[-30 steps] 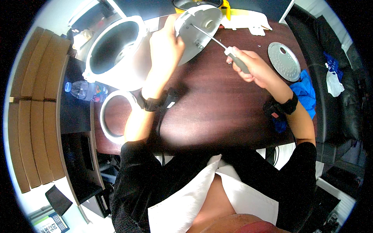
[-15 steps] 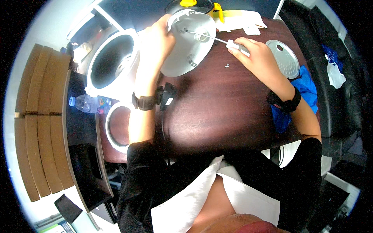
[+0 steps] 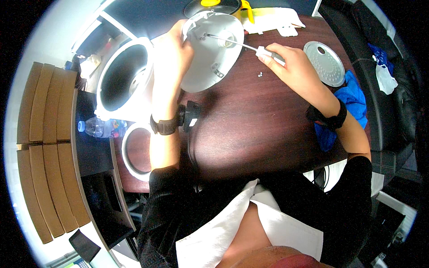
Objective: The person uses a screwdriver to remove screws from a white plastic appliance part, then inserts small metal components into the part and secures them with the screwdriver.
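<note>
My left hand grips the left rim of a round white appliance base, tilted up on the dark wooden table. In my right hand is a screwdriver with a white and grey handle. Its metal shaft reaches left into the base, and the tip is at a bracket near the upper rim. A few small screws lie on the table just below the screwdriver handle.
A large white cooker body stands at the left, a white ring in front of it. A perforated metal disc and a blue cloth lie at the right. A black plug with its cord rests by my left wrist. A yellow-lidded pot stands at the far edge.
The view has shifted, so the table and the base sit lower and nearer the picture's middle. Both hands keep their grip, and the screwdriver tip stays inside the base.
</note>
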Demonstrator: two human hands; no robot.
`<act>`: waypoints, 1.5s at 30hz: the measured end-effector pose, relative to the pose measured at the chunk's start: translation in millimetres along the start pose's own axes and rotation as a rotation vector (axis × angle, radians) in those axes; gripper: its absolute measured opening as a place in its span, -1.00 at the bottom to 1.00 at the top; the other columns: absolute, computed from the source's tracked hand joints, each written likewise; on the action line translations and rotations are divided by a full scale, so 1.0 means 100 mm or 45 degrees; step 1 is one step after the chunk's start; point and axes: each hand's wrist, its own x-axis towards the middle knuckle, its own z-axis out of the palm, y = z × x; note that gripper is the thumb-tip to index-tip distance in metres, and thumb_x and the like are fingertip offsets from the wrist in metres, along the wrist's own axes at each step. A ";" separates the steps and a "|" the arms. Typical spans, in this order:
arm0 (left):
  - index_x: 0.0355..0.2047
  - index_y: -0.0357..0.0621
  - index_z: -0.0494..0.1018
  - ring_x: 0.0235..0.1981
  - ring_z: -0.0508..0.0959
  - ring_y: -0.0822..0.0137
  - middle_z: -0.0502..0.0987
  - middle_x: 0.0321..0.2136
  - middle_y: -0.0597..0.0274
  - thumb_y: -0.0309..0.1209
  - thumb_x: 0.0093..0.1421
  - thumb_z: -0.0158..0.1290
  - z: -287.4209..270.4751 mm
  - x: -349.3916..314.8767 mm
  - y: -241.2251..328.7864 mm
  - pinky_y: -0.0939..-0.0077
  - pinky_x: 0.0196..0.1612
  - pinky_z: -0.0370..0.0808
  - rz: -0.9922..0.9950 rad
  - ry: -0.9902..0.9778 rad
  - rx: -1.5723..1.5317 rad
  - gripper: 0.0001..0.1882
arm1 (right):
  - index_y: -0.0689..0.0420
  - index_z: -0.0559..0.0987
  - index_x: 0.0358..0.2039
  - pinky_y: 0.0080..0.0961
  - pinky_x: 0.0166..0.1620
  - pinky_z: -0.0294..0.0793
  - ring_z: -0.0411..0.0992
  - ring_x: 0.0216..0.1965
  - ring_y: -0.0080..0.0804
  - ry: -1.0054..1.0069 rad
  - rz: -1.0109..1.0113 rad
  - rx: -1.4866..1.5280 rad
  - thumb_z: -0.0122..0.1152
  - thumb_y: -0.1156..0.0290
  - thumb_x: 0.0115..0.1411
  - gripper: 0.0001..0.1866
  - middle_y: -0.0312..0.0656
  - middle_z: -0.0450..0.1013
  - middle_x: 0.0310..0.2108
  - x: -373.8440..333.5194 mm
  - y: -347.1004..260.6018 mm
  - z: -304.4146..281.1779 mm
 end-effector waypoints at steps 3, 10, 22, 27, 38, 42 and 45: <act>-0.22 -0.09 0.48 -0.31 0.56 -0.08 0.55 -0.42 -0.11 -0.56 0.03 -0.03 0.00 -0.02 0.01 0.20 -0.24 0.49 0.022 0.051 -0.036 -0.72 | 0.19 0.55 -0.32 -0.23 -0.43 0.42 0.49 -0.49 -0.01 -0.030 0.014 0.073 0.15 0.12 0.19 -0.66 0.05 0.46 -0.58 0.01 0.02 0.06; -0.22 -0.10 0.48 -0.32 0.57 -0.07 0.55 -0.43 -0.11 -0.56 0.03 -0.02 0.01 -0.02 -0.01 0.19 -0.24 0.49 0.037 0.060 -0.032 -0.73 | 0.19 0.56 -0.35 -0.25 -0.46 0.41 0.49 -0.52 -0.02 -0.042 0.073 0.116 0.15 0.12 0.19 -0.66 0.04 0.45 -0.60 -0.01 -0.03 0.07; -0.24 -0.09 0.49 -0.35 0.58 -0.06 0.55 -0.46 -0.10 -0.58 0.00 -0.02 -0.03 -0.02 0.01 0.19 -0.25 0.50 0.064 0.063 0.022 -0.71 | 0.22 0.53 -0.37 -0.27 -0.50 0.37 0.44 -0.61 -0.06 -0.124 0.119 0.220 0.10 0.10 0.23 -0.62 0.02 0.42 -0.63 0.02 0.01 0.13; -0.14 -0.04 0.43 -0.28 0.56 -0.09 0.55 -0.38 -0.07 -0.42 0.19 -0.03 -0.01 -0.03 -0.02 0.21 -0.28 0.48 0.074 -0.020 0.096 -0.78 | 0.21 0.47 -0.36 -0.65 -0.63 0.14 0.15 -0.71 -0.67 -0.313 0.282 0.452 -0.06 0.11 0.33 -0.61 -0.35 0.23 -0.70 -0.04 0.12 0.29; -0.08 -0.09 0.43 -0.19 0.58 0.02 0.57 -0.28 -0.03 -0.45 0.18 -0.01 0.04 0.00 -0.09 0.32 -0.17 0.48 0.052 -0.054 0.039 -0.73 | 0.14 0.43 -0.33 -0.77 -0.78 -0.09 -0.01 -0.81 -0.78 -0.634 0.803 1.156 -0.14 0.01 0.34 -0.58 -0.42 0.17 -0.68 -0.11 -0.04 0.27; -0.06 -0.08 0.42 -0.19 0.59 0.03 0.57 -0.28 -0.05 -0.45 0.19 -0.02 0.03 -0.03 -0.08 0.32 -0.16 0.48 0.087 -0.041 0.064 -0.71 | 0.18 0.47 -0.29 -0.73 -0.79 0.00 0.11 -0.83 -0.73 -0.603 0.729 0.892 -0.12 -0.07 0.30 -0.50 -0.39 0.22 -0.70 -0.05 0.01 0.21; -0.11 -0.10 0.44 -0.24 0.56 -0.07 0.56 -0.35 -0.10 -0.48 0.11 0.03 0.01 -0.01 -0.07 0.19 -0.22 0.52 0.074 -0.055 0.073 -0.70 | 0.21 0.48 -0.28 -0.74 -0.78 0.07 0.19 -0.82 -0.70 -0.604 0.657 0.788 -0.09 -0.11 0.27 -0.46 -0.34 0.27 -0.68 -0.01 -0.07 0.04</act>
